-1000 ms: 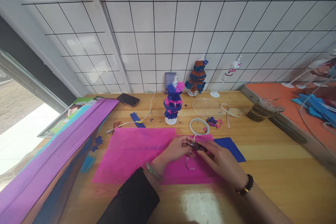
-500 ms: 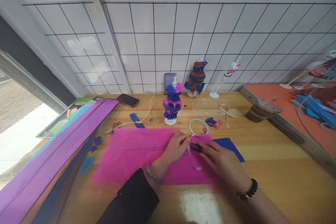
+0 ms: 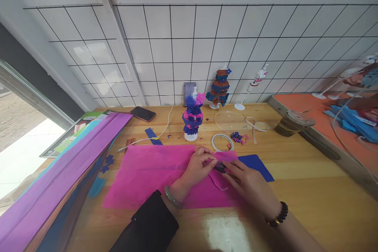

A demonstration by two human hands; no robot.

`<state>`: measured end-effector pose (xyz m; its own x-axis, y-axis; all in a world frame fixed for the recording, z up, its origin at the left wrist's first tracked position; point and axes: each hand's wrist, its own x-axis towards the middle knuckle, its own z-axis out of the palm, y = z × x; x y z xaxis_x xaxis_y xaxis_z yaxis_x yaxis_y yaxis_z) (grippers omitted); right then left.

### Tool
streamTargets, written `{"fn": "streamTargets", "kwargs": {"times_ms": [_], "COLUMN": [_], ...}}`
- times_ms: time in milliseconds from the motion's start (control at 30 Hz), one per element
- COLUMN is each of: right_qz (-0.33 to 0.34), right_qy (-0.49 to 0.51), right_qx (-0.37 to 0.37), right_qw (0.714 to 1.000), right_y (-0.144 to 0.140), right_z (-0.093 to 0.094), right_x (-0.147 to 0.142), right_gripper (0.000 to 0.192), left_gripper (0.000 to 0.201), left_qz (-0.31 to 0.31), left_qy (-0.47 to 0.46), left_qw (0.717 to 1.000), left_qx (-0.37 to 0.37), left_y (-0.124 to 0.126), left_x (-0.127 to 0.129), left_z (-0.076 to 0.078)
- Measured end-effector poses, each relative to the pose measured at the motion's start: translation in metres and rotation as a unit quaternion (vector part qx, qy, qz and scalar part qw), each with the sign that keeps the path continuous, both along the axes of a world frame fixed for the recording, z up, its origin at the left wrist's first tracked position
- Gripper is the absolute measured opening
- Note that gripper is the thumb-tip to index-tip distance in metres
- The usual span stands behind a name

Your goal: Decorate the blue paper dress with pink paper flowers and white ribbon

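A sheet of pink crepe paper [image 3: 150, 177] lies flat on the wooden table, with both hands over its right part. My left hand [image 3: 200, 167] is closed, thumb and forefinger pinching a thin white tape strip [image 3: 217, 184] that trails down over the paper. Just to the right, my right hand [image 3: 246, 175] grips small black scissors [image 3: 219, 167], their dark blades close to my left fingertips. The handles are mostly covered by my fingers. A roll of white tape [image 3: 213, 141] lies directly beyond the hands. Blue paper [image 3: 260, 167] shows from under the pink sheet on the right.
A blue-and-pink ruffled figure [image 3: 193, 120] stands in the middle, a brown-and-blue one [image 3: 220, 88] behind it. A phone [image 3: 143, 113] and white cable [image 3: 165, 128] lie back left. Long purple paper [image 3: 73, 157] covers the left side. A lidded cup [image 3: 293, 123] stands right.
My left thumb and fingers have shifted slightly right, closer to the scissors. The tape's loose end has turned, now showing thinner. The view has moved slightly.
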<state>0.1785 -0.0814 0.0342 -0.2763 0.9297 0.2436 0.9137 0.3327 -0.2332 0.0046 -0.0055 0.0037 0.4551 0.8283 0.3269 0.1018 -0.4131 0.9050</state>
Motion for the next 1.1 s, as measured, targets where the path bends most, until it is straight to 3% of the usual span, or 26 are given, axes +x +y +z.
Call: {"fn": "streamTargets", "kwargs": {"times_ms": [267, 500, 600, 733, 833, 933, 1100], "right_qz": [-0.06, -0.213, -0.232, -0.219, -0.199, -0.1, 0.034], "right_qy": [0.064, -0.008, -0.051, -0.103, -0.083, 0.001, 0.032], "right_qx": [-0.042, -0.004, -0.004, 0.041, 0.1, 0.099, 0.104], "right_qw": [0.995, 0.977, 0.971, 0.969, 0.971, 0.99, 0.993], "right_y": [-0.002, -0.006, -0.011, -0.01, -0.001, 0.012, 0.036], "right_z": [-0.008, -0.034, -0.044, -0.05, -0.041, -0.022, 0.004], "right_x": [0.01, 0.062, 0.079, 0.084, 0.069, 0.04, -0.005], "right_gripper": [0.032, 0.038, 0.036, 0.033, 0.032, 0.033, 0.027], "left_gripper": [0.021, 0.029, 0.028, 0.027, 0.024, 0.02, 0.017], "left_qz": [0.03, 0.071, 0.061, 0.043, 0.027, 0.006, -0.029], "left_qy": [-0.064, -0.144, -0.186, -0.239, -0.261, -0.256, -0.223], "left_qw": [0.997, 0.972, 0.959, 0.936, 0.924, 0.925, 0.935], "left_qx": [-0.036, -0.17, -0.203, -0.255, -0.279, -0.281, -0.274], "left_y": [0.0, 0.005, 0.007, 0.009, 0.01, 0.011, 0.009], "left_x": [0.001, -0.002, -0.002, 0.0, 0.001, 0.002, 0.001], "left_z": [0.004, 0.002, 0.0, -0.004, -0.008, -0.009, -0.007]}}
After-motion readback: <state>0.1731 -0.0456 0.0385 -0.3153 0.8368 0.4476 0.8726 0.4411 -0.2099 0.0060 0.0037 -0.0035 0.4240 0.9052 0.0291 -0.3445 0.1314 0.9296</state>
